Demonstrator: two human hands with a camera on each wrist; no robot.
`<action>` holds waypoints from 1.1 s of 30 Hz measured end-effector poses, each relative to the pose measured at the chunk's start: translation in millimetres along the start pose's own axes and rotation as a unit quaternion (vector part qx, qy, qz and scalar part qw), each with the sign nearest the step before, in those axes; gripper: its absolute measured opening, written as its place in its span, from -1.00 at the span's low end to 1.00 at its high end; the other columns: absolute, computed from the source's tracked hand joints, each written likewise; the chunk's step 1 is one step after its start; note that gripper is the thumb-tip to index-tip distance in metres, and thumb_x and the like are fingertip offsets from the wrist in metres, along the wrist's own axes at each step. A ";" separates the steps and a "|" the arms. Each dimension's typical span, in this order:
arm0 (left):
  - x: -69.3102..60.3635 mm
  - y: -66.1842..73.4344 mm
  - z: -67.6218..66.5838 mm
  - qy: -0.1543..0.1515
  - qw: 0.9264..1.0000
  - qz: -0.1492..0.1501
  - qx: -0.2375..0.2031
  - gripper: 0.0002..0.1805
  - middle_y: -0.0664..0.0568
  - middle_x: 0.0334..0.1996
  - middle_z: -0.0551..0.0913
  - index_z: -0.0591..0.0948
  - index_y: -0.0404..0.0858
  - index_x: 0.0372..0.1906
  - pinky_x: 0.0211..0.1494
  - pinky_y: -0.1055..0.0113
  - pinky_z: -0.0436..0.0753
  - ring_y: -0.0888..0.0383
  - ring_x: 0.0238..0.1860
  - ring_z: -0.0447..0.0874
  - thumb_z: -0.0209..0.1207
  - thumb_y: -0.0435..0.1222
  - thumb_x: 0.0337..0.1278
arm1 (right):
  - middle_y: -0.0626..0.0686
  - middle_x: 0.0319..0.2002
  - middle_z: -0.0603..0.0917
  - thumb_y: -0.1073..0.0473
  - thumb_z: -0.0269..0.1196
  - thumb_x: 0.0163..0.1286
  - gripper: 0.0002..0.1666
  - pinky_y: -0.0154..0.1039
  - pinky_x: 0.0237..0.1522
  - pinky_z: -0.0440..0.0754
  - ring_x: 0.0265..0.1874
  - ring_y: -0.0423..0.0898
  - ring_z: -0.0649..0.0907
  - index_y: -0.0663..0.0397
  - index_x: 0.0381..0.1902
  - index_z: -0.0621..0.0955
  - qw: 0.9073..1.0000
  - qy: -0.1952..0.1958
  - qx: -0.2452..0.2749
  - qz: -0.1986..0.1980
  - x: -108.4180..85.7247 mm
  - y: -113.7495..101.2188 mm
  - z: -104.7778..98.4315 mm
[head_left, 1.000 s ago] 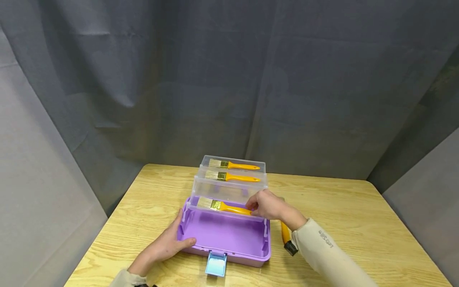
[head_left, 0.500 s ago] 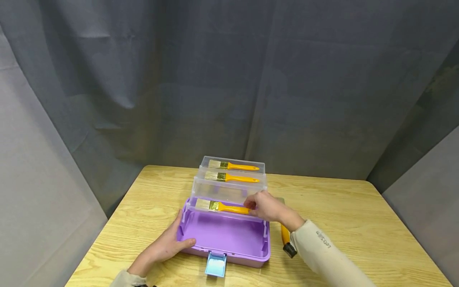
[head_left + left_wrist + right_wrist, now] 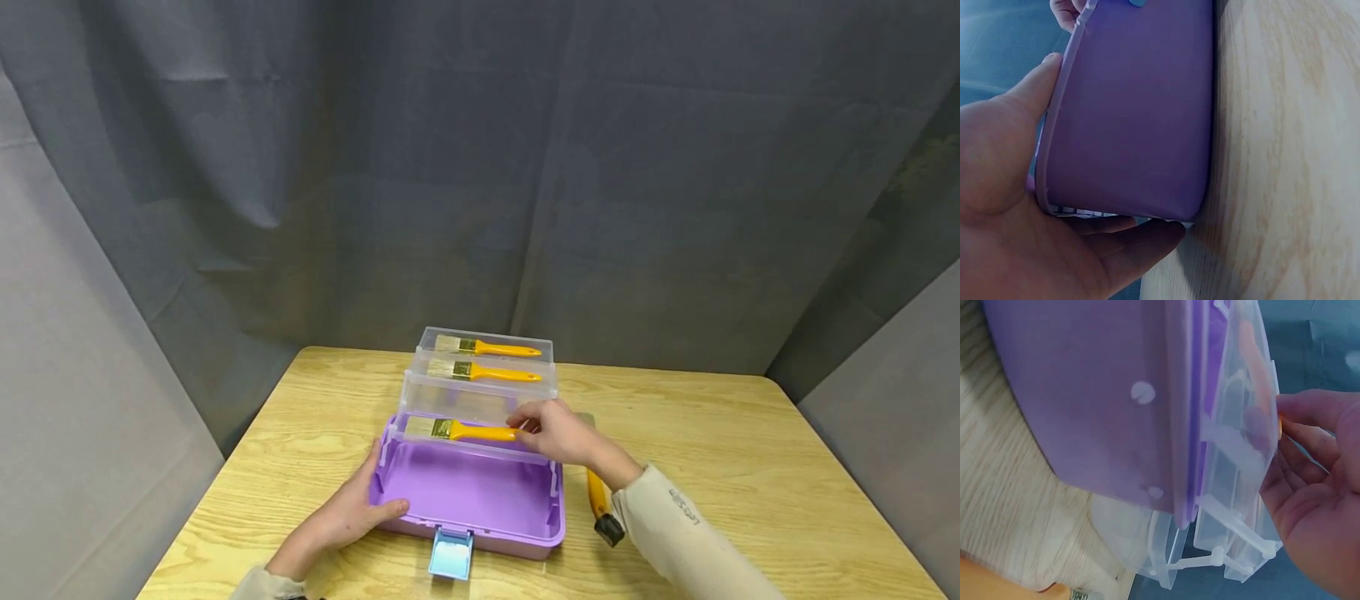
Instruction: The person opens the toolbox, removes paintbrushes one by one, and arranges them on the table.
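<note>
My right hand pinches the end of a yellow handle on a paintbrush, whose pale bristles point left. That brush lies along the lowest clear tray of a purple toolbox. In the right wrist view, a sliver of the yellow handle shows between thumb and fingers. My left hand grips the box's left end, thumb on the rim and fingers along the outer wall. Two more paintbrushes, an upper one and a middle one, lie in the raised trays behind.
Another yellow-handled brush with a black end lies on the wooden table, right of the box and partly under my right forearm. A light blue latch hangs down at the box front. Dark curtains stand behind the table.
My right hand and the paintbrush in it have slid slightly left along the lowest tray. The left hand stays on the box.
</note>
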State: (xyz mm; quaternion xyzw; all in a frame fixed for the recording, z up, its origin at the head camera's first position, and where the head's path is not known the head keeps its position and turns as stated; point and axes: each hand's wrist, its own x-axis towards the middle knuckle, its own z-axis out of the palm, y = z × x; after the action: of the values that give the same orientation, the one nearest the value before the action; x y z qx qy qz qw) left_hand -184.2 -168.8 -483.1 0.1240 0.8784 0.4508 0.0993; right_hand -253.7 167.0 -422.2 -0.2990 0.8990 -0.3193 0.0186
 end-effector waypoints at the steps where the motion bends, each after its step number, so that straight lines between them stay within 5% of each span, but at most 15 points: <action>1: 0.3 0.0 -0.1 0.000 1.000 0.000 0.000 0.19 -0.35 0.44 -0.20 -0.28 -0.33 0.47 0.38 -0.15 -0.08 -0.30 0.40 -0.13 0.32 -0.04 0.03 | -0.02 -0.30 0.70 0.35 0.29 0.20 -0.78 -0.38 -0.32 0.61 -0.39 -0.22 0.62 0.19 -0.16 0.70 1.000 0.002 0.008 0.004 0.1 -1.2 -0.1; 17: 0.1 -1.7 0.8 -0.002 1.000 0.010 -0.011 0.18 -0.33 0.45 -0.24 -0.31 -0.34 0.47 0.38 -0.14 -0.09 -0.28 0.41 -0.17 0.30 -0.06 0.07 | -0.03 -0.26 0.72 0.30 0.40 0.10 -0.72 -0.34 -0.26 0.61 -0.35 -0.19 0.61 0.16 -0.17 0.71 0.997 0.052 0.048 0.025 4.9 -22.9 4.4; 33: 0.5 -2.8 0.2 -0.009 1.000 0.013 -0.018 0.18 -0.31 0.45 -0.25 -0.33 -0.31 0.47 0.39 -0.14 -0.13 -0.26 0.42 -0.21 0.30 -0.08 0.08 | 0.07 -0.27 0.72 0.26 0.38 0.15 -0.70 -0.38 -0.50 0.61 -0.52 -0.21 0.58 0.20 -0.12 0.71 0.988 0.083 0.125 0.041 19.3 -47.9 11.3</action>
State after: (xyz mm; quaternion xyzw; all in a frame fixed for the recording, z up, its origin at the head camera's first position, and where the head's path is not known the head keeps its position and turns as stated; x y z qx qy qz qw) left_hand -184.9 -170.1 -485.6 0.1375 0.8674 0.4670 0.1033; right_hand -241.8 120.5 -400.1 -0.2299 0.8617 -0.4523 -0.0058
